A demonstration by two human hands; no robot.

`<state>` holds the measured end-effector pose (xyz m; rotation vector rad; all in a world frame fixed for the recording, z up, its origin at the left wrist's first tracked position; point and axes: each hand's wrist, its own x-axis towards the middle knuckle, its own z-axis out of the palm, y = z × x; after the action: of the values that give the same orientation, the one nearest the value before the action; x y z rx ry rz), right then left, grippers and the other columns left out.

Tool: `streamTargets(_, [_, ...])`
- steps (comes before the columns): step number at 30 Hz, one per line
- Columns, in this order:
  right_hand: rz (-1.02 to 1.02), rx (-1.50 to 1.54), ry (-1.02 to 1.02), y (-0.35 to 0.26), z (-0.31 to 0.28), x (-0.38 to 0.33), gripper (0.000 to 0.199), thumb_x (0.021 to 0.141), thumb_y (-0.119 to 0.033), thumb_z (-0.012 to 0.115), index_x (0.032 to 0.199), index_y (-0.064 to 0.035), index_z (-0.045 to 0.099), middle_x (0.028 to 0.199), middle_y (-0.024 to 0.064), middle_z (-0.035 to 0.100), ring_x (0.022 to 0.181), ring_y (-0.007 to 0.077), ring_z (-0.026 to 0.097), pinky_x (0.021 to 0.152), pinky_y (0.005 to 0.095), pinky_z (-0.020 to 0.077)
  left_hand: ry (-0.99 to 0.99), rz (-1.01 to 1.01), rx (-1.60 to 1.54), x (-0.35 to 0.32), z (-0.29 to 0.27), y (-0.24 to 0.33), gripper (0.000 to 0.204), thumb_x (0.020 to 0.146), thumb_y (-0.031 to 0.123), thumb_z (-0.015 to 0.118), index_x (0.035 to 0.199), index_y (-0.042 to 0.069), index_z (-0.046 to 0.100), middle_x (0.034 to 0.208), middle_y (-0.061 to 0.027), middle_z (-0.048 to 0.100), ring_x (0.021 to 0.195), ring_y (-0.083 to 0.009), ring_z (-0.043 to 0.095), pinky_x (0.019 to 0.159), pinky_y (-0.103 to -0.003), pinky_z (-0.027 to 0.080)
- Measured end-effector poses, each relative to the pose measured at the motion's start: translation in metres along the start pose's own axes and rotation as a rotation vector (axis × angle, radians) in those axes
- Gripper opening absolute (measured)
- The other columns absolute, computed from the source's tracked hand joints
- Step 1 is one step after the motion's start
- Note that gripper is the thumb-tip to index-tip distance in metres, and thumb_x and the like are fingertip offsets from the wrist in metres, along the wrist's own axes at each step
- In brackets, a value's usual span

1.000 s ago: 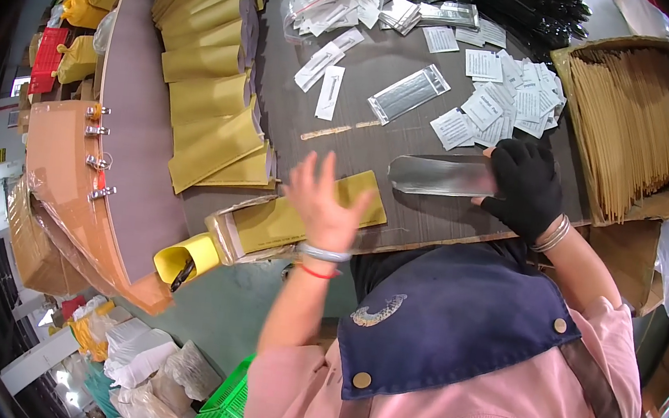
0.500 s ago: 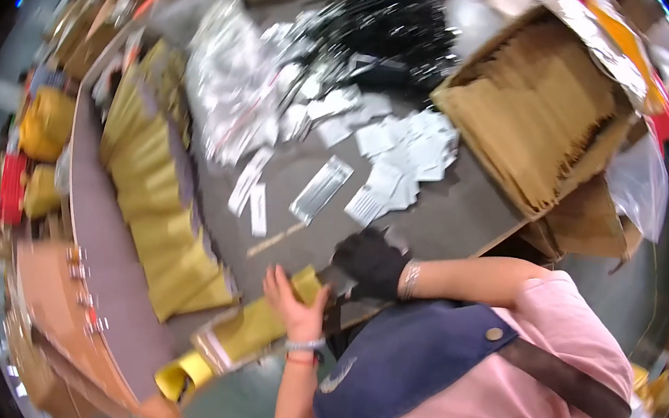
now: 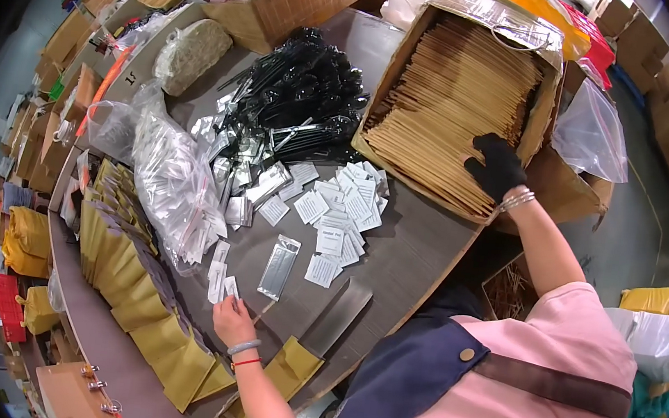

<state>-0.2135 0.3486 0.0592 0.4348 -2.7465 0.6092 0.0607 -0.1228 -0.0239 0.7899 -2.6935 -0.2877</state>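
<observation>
My bare left hand is at the near left of the dark table, its fingertips closed on the end of a small white packet. Another narrow white packet lies beside it, and a flat silver packet is to their right. In a black glove, my right hand reaches over a cardboard box filled with thin wooden sticks. Its thumb and fingers are apart, with nothing visible between them. Below the left hand, a gold envelope lies against a dark grey flat strip.
Square white sachets are heaped mid-table, with black plastic-wrapped pieces behind them. A clear bag of packets lies at left beside a row of gold envelopes. A clear plastic bag hangs right of the box.
My right hand has moved from the table's near edge up and right to the box. My left hand has left the gold envelope and moved left to the white packets. The view has shifted.
</observation>
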Motion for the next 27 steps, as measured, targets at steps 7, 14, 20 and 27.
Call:
streamTargets(7, [0.051, -0.241, -0.366, 0.033, 0.051, 0.023, 0.041, 0.088, -0.027, 0.055, 0.121, -0.0023, 0.057, 0.125, 0.0202, 0.057, 0.119, 0.0342, 0.052, 0.103, 0.0407, 0.0395, -0.061, -0.187, -0.276, 0.001, -0.029, 0.041, 0.015, 0.086, 0.014, 0.058, 0.095, 0.004, 0.066, 0.086, -0.0190, 0.066, 0.079, -0.0379, 0.063, 0.071, -0.044, 0.050])
streamTargets(14, [0.183, -0.201, -0.224, 0.037, 0.047, 0.033, 0.041, 0.093, -0.025, 0.050, 0.125, 0.0002, 0.056, 0.126, 0.0195, 0.058, 0.119, 0.0342, 0.053, 0.103, 0.0394, 0.0395, -0.067, 0.052, -0.177, 0.014, 0.012, 0.094, 0.031, 0.078, 0.020, 0.072, 0.104, 0.008, 0.060, 0.104, -0.0114, 0.057, 0.098, -0.0334, 0.053, 0.083, -0.044, 0.044])
streamTargets(20, [0.029, 0.074, 0.079, 0.018, 0.038, 0.039, 0.037, 0.096, -0.021, 0.047, 0.124, -0.0002, 0.056, 0.128, 0.0216, 0.056, 0.123, 0.0342, 0.050, 0.104, 0.0386, 0.0389, -0.185, -0.074, -0.085, 0.022, 0.009, 0.095, 0.037, 0.070, 0.020, 0.078, 0.100, 0.010, 0.058, 0.095, -0.0077, 0.059, 0.089, -0.0293, 0.057, 0.080, -0.044, 0.046])
streamTargets(27, [-0.332, 0.211, -0.092, -0.099, 0.081, 0.096, 0.015, 0.083, -0.012, 0.060, 0.097, -0.0070, 0.064, 0.088, 0.0186, 0.064, 0.081, 0.0357, 0.062, 0.072, 0.0396, 0.0509, -0.517, -0.092, -0.611, -0.041, -0.043, 0.115, 0.028, 0.069, 0.018, 0.078, 0.088, 0.006, 0.063, 0.077, -0.0108, 0.065, 0.073, -0.0294, 0.062, 0.069, -0.039, 0.050])
